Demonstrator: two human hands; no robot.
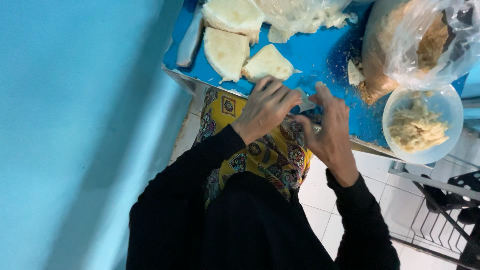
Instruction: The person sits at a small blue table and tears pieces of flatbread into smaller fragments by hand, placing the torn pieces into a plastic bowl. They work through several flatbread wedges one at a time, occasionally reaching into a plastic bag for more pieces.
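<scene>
Item: small pale wedge piece (pixel 306 101), pinched between curled fingers of left hand (pixel 266 107) and right hand (pixel 329 131) at blue tabletop (pixel 320 55) edge. Step: apparently folding or shaping; grip partly hidden. Next calls for steady fingertip pressure.

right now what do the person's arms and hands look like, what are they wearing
Both arms are covered by long black sleeves, plain and close-fitting, ending at the wrists. The left hand and right hand are bare: no gloves, and no rings or watch show from this view. The left sleeve and right sleeve bear no pattern or markings.
</scene>
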